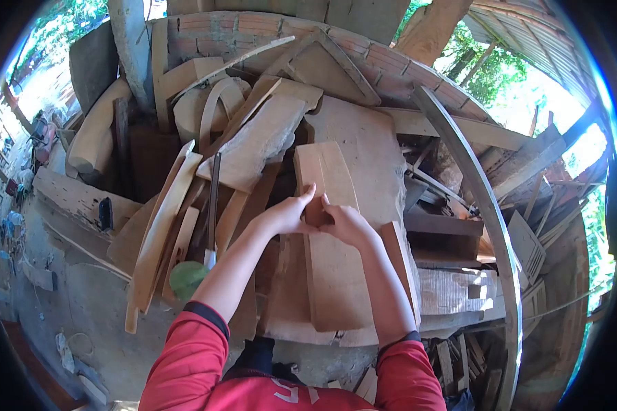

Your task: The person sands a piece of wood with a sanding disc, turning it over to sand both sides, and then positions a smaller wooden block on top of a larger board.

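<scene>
Room over wide slab (376, 161) past right edge of plank (337, 284); loose boards (161, 233) crowd left. My left hand (289, 214) and right hand (348, 223) pinch small squared brown block (316, 212).

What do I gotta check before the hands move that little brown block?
1. Left fingers on the small brown block: ok.
2. Right fingers on it too: ok.
3. Long board lying under the hands: ok.
4. Block's underside touching the board: cannot tell, it's hidden.
5. Red sleeves away from the block: ok.
6. Free space beside the right forearm: not ok, a narrow plank is close.
</scene>
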### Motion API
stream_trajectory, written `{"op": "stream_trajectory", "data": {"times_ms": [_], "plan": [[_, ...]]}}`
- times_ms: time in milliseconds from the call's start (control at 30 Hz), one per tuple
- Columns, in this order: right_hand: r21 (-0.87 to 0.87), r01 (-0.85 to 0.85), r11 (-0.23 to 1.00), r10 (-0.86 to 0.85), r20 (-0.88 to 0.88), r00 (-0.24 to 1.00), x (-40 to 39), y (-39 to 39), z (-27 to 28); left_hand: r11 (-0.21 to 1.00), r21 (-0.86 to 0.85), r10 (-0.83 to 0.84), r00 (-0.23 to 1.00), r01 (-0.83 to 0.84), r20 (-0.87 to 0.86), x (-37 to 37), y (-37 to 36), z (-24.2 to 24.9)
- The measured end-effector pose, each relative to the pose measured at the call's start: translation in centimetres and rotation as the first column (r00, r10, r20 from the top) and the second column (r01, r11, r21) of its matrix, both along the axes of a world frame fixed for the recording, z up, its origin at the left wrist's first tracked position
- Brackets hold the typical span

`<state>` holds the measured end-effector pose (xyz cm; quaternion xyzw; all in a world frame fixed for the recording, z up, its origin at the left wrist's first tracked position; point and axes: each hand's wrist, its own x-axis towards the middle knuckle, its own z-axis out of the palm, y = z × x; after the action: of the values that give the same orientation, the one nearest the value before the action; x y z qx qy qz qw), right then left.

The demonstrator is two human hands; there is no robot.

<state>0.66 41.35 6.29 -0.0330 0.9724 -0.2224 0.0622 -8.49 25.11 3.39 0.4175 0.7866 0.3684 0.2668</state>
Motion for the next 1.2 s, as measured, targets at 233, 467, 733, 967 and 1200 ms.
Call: {"op": "stream_trajectory", "data": {"times_ms": [233,467,733,967,1200], "plan": [[-0.121,0.029,0.992,-0.033,-0.034,0.999,-7.9,2.6,-0.9,0.999,-0.016,0.045,0.997,-0.046,-0.059,-7.8,3.1,-1.4],[-0.109,0.043,0.993,-0.05,-0.055,0.997,-5.5,2.1,-0.8,0.997,-0.066,0.018,0.983,-0.03,-0.181,-5.6,2.4,-0.6],[-0.096,0.051,0.994,-0.054,-0.025,0.998,6.5,-1.3,-0.1,0.996,-0.084,-0.057,0.983,0.043,-0.173,6.3,-1.6,0.7],[-0.068,0.122,0.99,-0.126,-0.061,0.99,20.5,-5.0,0.3,0.996,-0.062,-0.083,0.968,0.071,-0.237,19.2,-4.5,1.6],[-0.183,0.201,0.962,-0.208,-0.023,0.978,26.9,-5.6,0.4,0.992,-0.109,-0.089,0.959,0.062,-0.27,25.9,-4.5,2.6]]}}
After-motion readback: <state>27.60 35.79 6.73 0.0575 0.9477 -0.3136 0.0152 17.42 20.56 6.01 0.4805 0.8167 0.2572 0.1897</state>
